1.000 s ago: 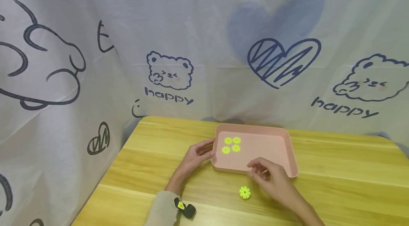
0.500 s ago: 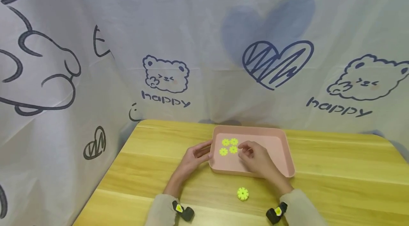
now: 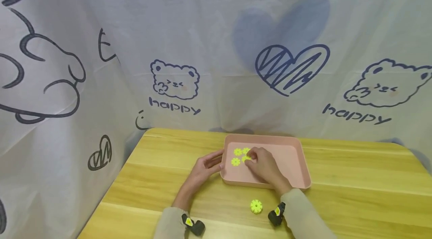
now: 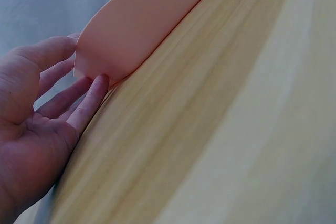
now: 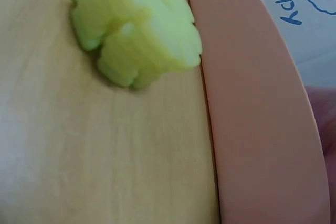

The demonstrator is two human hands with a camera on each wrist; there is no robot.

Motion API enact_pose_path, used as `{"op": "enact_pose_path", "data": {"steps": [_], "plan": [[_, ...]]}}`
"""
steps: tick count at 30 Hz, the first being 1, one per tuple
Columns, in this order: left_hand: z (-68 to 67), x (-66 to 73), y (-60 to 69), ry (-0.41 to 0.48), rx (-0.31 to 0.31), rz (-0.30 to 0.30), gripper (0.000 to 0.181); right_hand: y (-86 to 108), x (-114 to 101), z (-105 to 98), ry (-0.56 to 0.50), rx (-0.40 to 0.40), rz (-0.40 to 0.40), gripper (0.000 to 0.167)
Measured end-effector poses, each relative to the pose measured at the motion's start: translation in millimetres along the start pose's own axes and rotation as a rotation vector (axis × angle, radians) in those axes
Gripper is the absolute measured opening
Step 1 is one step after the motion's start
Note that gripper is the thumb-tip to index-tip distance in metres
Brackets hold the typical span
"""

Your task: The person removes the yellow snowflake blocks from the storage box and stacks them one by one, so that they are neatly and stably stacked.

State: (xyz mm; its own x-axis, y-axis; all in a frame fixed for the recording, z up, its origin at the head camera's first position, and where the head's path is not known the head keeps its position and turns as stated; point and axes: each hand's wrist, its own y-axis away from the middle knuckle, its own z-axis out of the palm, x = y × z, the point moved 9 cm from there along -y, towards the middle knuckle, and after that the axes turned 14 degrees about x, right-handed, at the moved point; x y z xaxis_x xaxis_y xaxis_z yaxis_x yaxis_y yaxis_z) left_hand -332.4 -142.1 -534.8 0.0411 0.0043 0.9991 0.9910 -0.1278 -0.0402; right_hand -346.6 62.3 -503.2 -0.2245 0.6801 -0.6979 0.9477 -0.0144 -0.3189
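Note:
In the head view, my left hand (image 3: pixel 200 173) rests against the left side of the pink tray (image 3: pixel 266 184), its fingers fairly straight; the left wrist view shows the fingertips on the tray's outer wall (image 4: pixel 121 35). My right hand (image 3: pixel 264 166) is over the tray, thumb and forefinger pinching at a yellow notched disc (image 3: pixel 245 159) it partly covers. Beside that disc lie other yellow discs (image 3: pixel 235 161) at the tray's left. In front of the tray, on the table, stands a yellow notched stack (image 3: pixel 256 206), large in the right wrist view (image 5: pixel 142 24).
The wooden table (image 3: pixel 354 179) extends to both sides of the tray. A pale cloth (image 3: pixel 216 44) with drawn hearts and bears hangs behind it and at the left. Each sleeve has a small black device (image 3: pixel 276 214) at the wrist.
My right hand has moved from near the tray's front edge leftward and back to the discs. My left hand keeps its place at the tray. The view has shifted slightly.

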Motion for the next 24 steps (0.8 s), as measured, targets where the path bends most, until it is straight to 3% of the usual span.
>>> {"op": "enact_pose_path", "data": {"steps": [6,11,18,24], "plan": [[-0.2,0.8,-0.4,0.011,-0.001,-0.004,0.054,-1.7,1,3,0.063,-0.032,0.045,0.022],[0.5,1.7,1.1,0.018,-0.006,0.004,0.053,0.4,-1,2,0.047,-0.062,0.040,0.022],[1.0,0.8,0.1,0.018,-0.001,0.009,0.054,3.3,-2,-4,-0.042,-0.074,0.009,0.019],[-0.5,1.8,-0.3,0.022,0.000,-0.003,0.055,7.7,0,-13,-0.206,-0.069,0.086,0.014]]}}
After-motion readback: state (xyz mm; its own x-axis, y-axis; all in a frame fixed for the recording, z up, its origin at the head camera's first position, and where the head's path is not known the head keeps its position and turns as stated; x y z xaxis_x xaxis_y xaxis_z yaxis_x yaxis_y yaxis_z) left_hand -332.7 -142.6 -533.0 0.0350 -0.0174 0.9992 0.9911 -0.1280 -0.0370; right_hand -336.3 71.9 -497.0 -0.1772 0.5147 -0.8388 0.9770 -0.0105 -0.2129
